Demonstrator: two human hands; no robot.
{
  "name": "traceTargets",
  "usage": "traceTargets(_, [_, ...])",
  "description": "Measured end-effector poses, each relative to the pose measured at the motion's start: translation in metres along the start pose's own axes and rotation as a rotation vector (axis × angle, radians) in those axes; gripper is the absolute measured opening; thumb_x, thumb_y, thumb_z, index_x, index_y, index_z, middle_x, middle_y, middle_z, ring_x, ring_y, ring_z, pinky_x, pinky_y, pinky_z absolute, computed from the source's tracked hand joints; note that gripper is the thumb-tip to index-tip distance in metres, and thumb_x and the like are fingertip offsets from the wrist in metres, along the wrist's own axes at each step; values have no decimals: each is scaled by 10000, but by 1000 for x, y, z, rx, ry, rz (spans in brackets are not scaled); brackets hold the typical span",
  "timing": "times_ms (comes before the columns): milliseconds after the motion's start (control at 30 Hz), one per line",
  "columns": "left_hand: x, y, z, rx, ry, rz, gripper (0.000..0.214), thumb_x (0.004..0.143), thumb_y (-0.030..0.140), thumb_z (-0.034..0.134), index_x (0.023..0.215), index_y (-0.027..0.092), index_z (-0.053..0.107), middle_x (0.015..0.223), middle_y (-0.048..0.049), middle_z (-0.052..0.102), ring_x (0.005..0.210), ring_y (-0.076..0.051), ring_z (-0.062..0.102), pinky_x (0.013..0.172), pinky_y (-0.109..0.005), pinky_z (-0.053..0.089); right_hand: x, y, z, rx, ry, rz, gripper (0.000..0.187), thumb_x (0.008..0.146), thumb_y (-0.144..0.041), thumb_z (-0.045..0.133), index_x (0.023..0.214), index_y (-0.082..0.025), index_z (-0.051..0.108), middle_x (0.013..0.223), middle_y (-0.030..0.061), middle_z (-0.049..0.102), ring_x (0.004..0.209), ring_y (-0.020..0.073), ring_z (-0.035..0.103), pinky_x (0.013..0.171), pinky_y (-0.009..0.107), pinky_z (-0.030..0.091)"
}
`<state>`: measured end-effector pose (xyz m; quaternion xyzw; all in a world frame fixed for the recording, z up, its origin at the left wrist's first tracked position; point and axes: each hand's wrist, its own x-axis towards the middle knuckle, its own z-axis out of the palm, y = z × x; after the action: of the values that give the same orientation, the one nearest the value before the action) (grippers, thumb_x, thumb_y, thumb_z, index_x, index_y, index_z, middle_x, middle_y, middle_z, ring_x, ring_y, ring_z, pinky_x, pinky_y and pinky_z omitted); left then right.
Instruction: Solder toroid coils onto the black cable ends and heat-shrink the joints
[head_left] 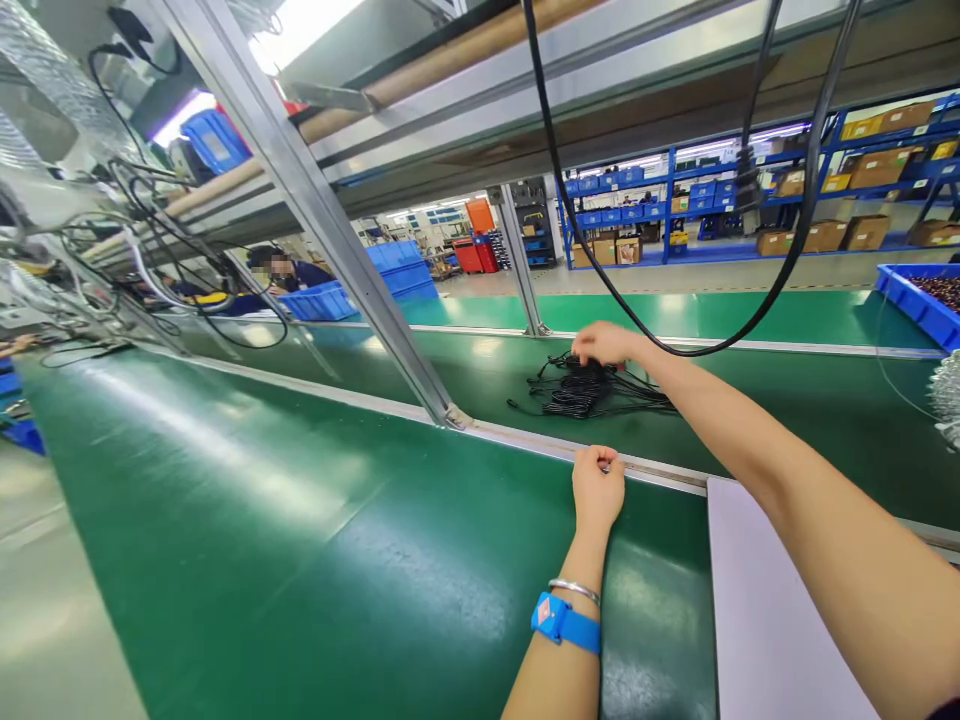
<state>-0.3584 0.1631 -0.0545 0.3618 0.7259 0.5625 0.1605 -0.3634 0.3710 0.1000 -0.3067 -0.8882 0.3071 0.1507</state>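
Bundle of thin black cables point(576, 396): lay at twelve o'clock from clenched left hand point(598, 490); right hand point(604, 343) touched it, grasp indeterminable.

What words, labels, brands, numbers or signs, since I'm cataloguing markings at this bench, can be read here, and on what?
No text can be read.
Blue wrist strap: a mark on its pinkish diamond patch, too small to make out.
Blue shelving: small white tags, too small to read.
Cardboard boxes: any print is too small to read.
Black cables: no lettering visible.
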Motion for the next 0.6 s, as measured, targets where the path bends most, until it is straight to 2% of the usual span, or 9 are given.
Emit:
traceTargets(67, [0,0,1,-8,1,-4,87,767,115,619,776,199,633,908,-73,623,825,-197,614,842,-348,493,-11,-6,13,-67,-129,-36,329,964,-344,608,1234,-159,583,1217,90,611,1017,216,637,853,414,567])
traceTargets(167, [0,2,3,-17,7,-13,98,765,97,611,785,190,633,898,-61,615,807,-182,608,821,-327,494,-24,-13,12,-171,-170,-97,307,966,-342,605,1212,-159,595,1200,86,619,1004,210,641,849,406,568])
traceTargets(267, [0,4,4,-15,15,-17,125,759,72,595,798,184,635,903,-50,608,809,-169,603,815,-308,487,-16,-33,-7,-219,-44,-167,287,971,-351,594,1185,-160,610,1184,80,628,997,207,641,856,402,564])
traceTargets(433, [-2,6,3,8,11,-17,122,773,75,591,808,182,638,895,-49,603,801,-170,602,813,-309,485,26,-72,-37,-256,336,-171,341,973,-352,592,1252,-157,568,1209,91,612,1017,216,639,855,418,565])
traceTargets(533, [-2,5,3,11,2,-11,121,779,75,588,811,179,641,908,-55,611,803,-169,611,816,-306,493,37,-69,-43,-340,452,-114,359,970,-351,595,1274,-163,558,1270,100,583,1085,240,614,903,452,545])
traceTargets(600, [-2,5,3,9,0,-10,115,780,80,594,815,177,645,927,-59,617,814,-167,618,822,-302,497,31,-51,-39,-424,410,-73,360,965,-351,602,1271,-164,562,1274,100,581,1090,243,611,909,458,541])
